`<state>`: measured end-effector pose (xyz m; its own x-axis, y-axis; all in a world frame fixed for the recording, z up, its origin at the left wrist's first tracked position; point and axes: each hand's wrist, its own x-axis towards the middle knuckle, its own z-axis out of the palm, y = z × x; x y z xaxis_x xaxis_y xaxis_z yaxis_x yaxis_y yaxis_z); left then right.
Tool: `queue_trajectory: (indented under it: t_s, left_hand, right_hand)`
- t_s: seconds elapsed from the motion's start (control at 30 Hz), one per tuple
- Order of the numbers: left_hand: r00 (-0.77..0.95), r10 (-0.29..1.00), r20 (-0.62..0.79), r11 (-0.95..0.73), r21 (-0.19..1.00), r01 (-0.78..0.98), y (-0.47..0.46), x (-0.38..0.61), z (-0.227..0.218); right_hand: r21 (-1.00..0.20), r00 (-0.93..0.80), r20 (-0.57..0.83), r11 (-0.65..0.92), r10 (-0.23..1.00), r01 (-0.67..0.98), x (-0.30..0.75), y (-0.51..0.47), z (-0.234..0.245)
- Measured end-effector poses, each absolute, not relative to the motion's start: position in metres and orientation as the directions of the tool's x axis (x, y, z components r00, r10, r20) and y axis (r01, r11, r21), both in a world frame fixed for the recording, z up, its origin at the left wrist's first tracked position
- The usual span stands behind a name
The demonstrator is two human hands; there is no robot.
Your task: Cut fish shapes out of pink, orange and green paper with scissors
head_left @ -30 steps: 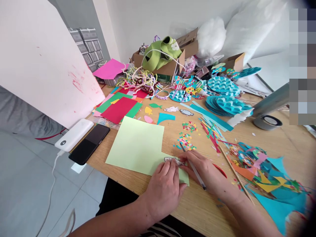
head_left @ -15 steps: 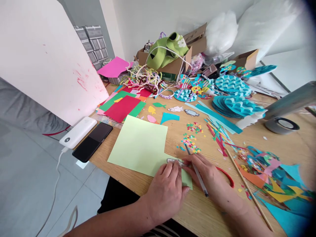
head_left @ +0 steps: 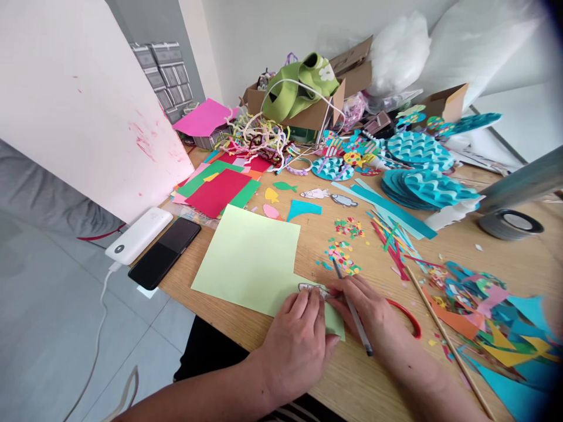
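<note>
My left hand (head_left: 299, 340) lies fingers-down on the near corner of a pale green paper sheet (head_left: 250, 258), pressing a small white paper fish cutout (head_left: 311, 288) against it. My right hand (head_left: 373, 316) is closed around a grey pen (head_left: 352, 305), its tip at the fish's right end. Both hands meet at the front edge of the wooden table (head_left: 505, 258).
A black phone (head_left: 165, 252) and white power bank (head_left: 138, 234) lie at the left edge. Red and green paper sheets (head_left: 217, 190), small fish cutouts (head_left: 314, 193), confetti (head_left: 343, 255), paper strips, a wooden stick (head_left: 448, 340), red scissors handles (head_left: 407, 316), teal scraps and a tape roll (head_left: 510, 223) crowd the table.
The camera view shifted slightly. My hands stay at the fish cutout on the green sheet, with the pen barely moved.
</note>
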<state>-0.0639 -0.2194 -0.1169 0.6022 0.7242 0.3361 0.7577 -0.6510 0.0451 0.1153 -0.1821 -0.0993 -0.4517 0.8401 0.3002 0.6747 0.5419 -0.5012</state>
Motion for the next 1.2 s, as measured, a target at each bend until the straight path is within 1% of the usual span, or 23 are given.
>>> queue_trajectory:
  t_s: [0.67,1.0,1.2]
  left_hand:
    - [0.605,0.728,0.322,-0.649,0.039,0.760,-0.2182,-0.0632,-0.1152]
    - [0.598,0.739,0.311,-0.642,0.056,0.765,-0.2175,-0.0631,-0.1151]
    - [0.603,0.739,0.300,-0.645,0.056,0.762,-0.2185,-0.0635,-0.1137]
  right_hand:
    - [-0.516,-0.452,0.287,0.534,0.845,0.670,0.1151,-0.1826,-0.0995]
    - [-0.518,-0.450,0.282,0.529,0.847,0.672,0.1172,-0.1831,-0.1038]
    - [-0.526,-0.436,0.262,0.506,0.861,0.683,0.1156,-0.1821,-0.1017]
